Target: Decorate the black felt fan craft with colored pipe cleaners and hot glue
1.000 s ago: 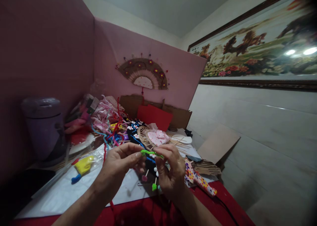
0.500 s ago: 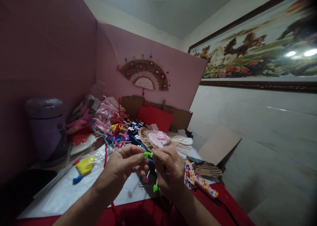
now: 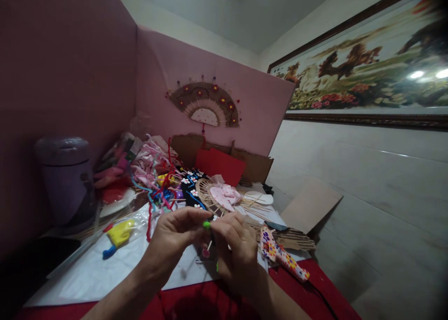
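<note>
My left hand (image 3: 171, 238) and my right hand (image 3: 236, 247) meet low in the middle, thumbs and fingers closed. Pinched between their fingertips is a small bright green piece (image 3: 206, 224), mostly covered by the fingers; its material I cannot make out. Just behind the hands lies a black fan (image 3: 189, 198) with white flowers, blue lines and thin wooden sticks. Pink dotted cloth (image 3: 224, 196) covers its inner part. Below the fingers a stick with a pink tip (image 3: 206, 253) shows. A second green bit (image 3: 217, 266) peeks out beside my right hand.
A flower-patterned glue gun (image 3: 283, 257) with a cord lies at right. Yellow and blue lumps (image 3: 121, 233) in plastic rest on white paper at left, near a lidded purple container (image 3: 66, 184). Cardboard (image 3: 257, 168) and a finished brown fan (image 3: 205, 103) are behind.
The fingers of both hands have closed further over the green piece, so less of it shows. The second green bit is now mostly hidden by my right hand.
</note>
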`<state>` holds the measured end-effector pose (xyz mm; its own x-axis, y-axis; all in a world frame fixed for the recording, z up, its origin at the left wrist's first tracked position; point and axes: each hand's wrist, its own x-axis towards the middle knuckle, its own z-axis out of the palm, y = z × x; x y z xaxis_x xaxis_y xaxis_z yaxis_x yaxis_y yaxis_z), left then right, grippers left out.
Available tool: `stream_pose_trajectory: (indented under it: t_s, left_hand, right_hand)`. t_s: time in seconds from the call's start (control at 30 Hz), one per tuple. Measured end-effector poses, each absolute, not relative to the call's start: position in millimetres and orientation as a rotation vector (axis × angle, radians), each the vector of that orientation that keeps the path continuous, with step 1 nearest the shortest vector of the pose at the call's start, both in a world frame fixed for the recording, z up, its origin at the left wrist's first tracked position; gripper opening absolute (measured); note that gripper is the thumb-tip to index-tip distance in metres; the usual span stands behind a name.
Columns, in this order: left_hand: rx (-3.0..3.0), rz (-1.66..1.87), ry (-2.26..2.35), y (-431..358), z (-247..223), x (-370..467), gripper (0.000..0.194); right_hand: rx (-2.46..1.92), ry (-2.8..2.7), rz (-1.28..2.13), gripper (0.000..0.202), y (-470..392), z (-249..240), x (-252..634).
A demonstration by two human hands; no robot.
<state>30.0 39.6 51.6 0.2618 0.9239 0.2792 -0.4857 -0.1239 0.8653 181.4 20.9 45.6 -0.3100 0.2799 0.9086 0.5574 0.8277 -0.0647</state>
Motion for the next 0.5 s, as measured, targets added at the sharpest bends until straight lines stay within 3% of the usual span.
stream_pose_trajectory:
  t_s: [0.23,0.5]
  left_hand:
    - [1.199,1.308,0.539,35.4,59.4,33.9,0.011]
    - [1.275,1.173,0.573,36.8,56.8,28.3,0.021]
  right_hand:
    - [-0.694,-1.874,-0.077,0.012,13.7,49.6,179.7]
    - [-0.706,-1.828,-0.080,0.018,17.5,46.6,184.3]
